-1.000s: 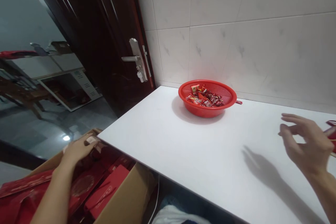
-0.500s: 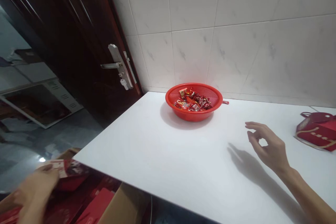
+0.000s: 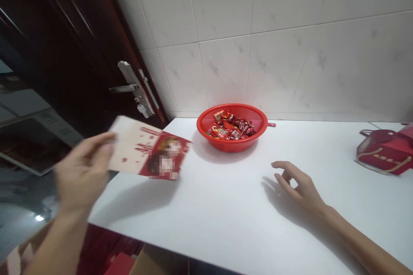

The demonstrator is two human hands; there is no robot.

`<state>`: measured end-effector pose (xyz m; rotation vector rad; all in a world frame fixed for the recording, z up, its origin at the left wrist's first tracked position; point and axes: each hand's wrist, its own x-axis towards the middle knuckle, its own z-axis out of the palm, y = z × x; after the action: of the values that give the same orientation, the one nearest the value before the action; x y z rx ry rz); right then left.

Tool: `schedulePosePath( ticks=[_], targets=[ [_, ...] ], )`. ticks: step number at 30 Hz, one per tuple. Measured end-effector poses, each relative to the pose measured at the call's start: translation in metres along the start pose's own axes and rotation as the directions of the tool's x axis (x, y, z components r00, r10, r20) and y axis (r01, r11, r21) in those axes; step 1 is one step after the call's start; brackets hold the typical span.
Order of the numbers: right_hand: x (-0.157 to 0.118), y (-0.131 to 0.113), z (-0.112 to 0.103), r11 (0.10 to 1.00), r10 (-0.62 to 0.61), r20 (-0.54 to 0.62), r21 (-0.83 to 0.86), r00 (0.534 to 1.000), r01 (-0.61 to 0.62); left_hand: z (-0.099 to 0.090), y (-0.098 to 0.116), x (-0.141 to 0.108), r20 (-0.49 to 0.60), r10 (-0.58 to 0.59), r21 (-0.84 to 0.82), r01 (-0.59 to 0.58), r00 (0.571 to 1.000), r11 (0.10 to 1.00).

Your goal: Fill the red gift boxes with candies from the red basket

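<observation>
A flat cream-and-red printed card (image 3: 134, 148), with red lettering and a blurred picture at its right end, is gripped at its cream end between the thumb and fingers of my left hand (image 3: 84, 172). It is held tilted above the left edge of the white table (image 3: 206, 215). Over the table's right half, my right hand (image 3: 300, 187) hovers empty, its thumb and forefinger curved with a gap between them. Behind and between both hands stands a red plastic basket (image 3: 230, 145) containing several wrapped sweets (image 3: 235, 128).
A dark red box with a handle (image 3: 382, 157) stands at the table's right. One small red wrapped piece (image 3: 272, 124) lies beside the basket. Below the front left edge is a cardboard box (image 3: 158, 260) with red items. A dark door (image 3: 74, 51) and a tiled wall (image 3: 226, 68) are behind.
My left hand has risen from the cardboard box to above the table edge, bringing the printed card with it. The view has shifted slightly; my right hand remains empty over the table.
</observation>
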<state>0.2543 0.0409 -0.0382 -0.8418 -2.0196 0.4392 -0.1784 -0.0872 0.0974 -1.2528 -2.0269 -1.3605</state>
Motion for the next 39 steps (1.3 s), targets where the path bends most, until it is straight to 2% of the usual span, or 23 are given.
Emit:
schedulePosePath(
  ticks=[2, 3, 4, 6, 8, 11, 12, 14, 15, 17, 20, 22, 24, 26, 30, 31, 32, 34, 36, 38, 39],
  targets=[
    [-0.001, -0.006, 0.007, 0.994, 0.084, 0.070, 0.068, 0.994, -0.089, 0.027, 0.026, -0.005, 0.236, 0.009, -0.208, 0.041, 0.972, 0.977],
    [-0.002, -0.008, 0.010, 0.985, 0.122, 0.103, 0.110, 0.987, -0.133, 0.042, 0.040, -0.007, 0.347, 0.069, -0.292, 0.038, 0.935, 0.956],
    [-0.002, -0.009, 0.013, 0.972, 0.149, 0.134, 0.162, 0.980, -0.170, 0.056, 0.054, -0.009, 0.403, 0.155, -0.372, 0.006, 0.902, 0.928],
    [-0.003, -0.009, 0.017, 0.935, 0.177, 0.196, 0.271, 0.964, -0.227, 0.080, 0.077, -0.015, 0.499, 0.364, -0.464, -0.112, 0.786, 0.879],
    [-0.004, -0.006, 0.022, 0.901, 0.187, 0.248, 0.344, 0.951, -0.266, 0.098, 0.095, -0.021, 0.544, 0.551, -0.552, -0.225, 0.633, 0.803],
    [-0.005, -0.001, 0.028, 0.875, 0.195, 0.295, 0.379, 0.935, -0.302, 0.116, 0.115, -0.034, 0.509, 0.755, -0.704, -0.303, 0.414, 0.642],
    [-0.005, 0.000, 0.030, 0.864, 0.189, 0.308, 0.399, 0.932, -0.307, 0.120, 0.120, -0.039, 0.490, 0.796, -0.749, -0.296, 0.355, 0.593],
    [-0.005, -0.001, 0.034, 0.826, 0.172, 0.332, 0.464, 0.927, -0.319, 0.128, 0.129, -0.048, 0.490, 0.828, -0.802, -0.233, 0.273, 0.551],
    [-0.005, -0.001, 0.035, 0.804, 0.164, 0.341, 0.498, 0.926, -0.326, 0.131, 0.133, -0.052, 0.510, 0.822, -0.809, -0.183, 0.252, 0.558],
    [-0.004, -0.002, 0.037, 0.777, 0.162, 0.343, 0.533, 0.925, -0.334, 0.138, 0.138, -0.056, 0.581, 0.779, -0.791, -0.060, 0.236, 0.609],
    [-0.002, -0.001, 0.039, 0.789, 0.187, 0.313, 0.517, 0.931, -0.332, 0.149, 0.138, -0.054, 0.698, 0.683, -0.716, 0.164, 0.217, 0.679],
    [-0.001, 0.001, 0.041, 0.801, 0.214, 0.290, 0.494, 0.933, -0.337, 0.157, 0.135, -0.046, 0.734, 0.654, -0.677, 0.270, 0.184, 0.685],
    [0.001, 0.003, 0.043, 0.812, 0.250, 0.271, 0.464, 0.929, -0.354, 0.167, 0.130, -0.035, 0.738, 0.654, -0.668, 0.327, 0.170, 0.669],
    [0.003, 0.005, 0.045, 0.820, 0.287, 0.249, 0.435, 0.925, -0.371, 0.178, 0.125, -0.019, 0.740, 0.645, -0.666, 0.344, 0.191, 0.662],
    [0.006, 0.007, 0.049, 0.813, 0.324, 0.240, 0.425, 0.915, -0.399, 0.208, 0.120, 0.017, 0.781, 0.549, -0.617, 0.233, 0.297, 0.752],
    [0.005, 0.008, 0.050, 0.808, 0.327, 0.244, 0.429, 0.913, -0.404, 0.216, 0.121, 0.026, 0.785, 0.534, -0.602, 0.181, 0.313, 0.778],
    [0.005, 0.008, 0.051, 0.803, 0.329, 0.247, 0.434, 0.912, -0.407, 0.225, 0.124, 0.032, 0.792, 0.533, -0.586, 0.126, 0.298, 0.801],
    [0.004, 0.010, 0.052, 0.798, 0.332, 0.249, 0.441, 0.910, -0.412, 0.243, 0.131, 0.040, 0.803, 0.548, -0.562, -0.010, 0.235, 0.827],
    [0.003, 0.011, 0.053, 0.794, 0.334, 0.250, 0.445, 0.909, -0.414, 0.261, 0.142, 0.039, 0.827, 0.553, -0.533, -0.170, 0.099, 0.829],
    [0.002, 0.011, 0.053, 0.789, 0.331, 0.249, 0.457, 0.910, -0.412, 0.277, 0.153, 0.031, 0.819, 0.571, -0.549, -0.357, -0.053, 0.756],
    [0.002, 0.011, 0.053, 0.786, 0.329, 0.251, 0.462, 0.910, -0.411, 0.285, 0.159, 0.027, 0.810, 0.576, -0.556, -0.452, -0.108, 0.698]
  ],
)
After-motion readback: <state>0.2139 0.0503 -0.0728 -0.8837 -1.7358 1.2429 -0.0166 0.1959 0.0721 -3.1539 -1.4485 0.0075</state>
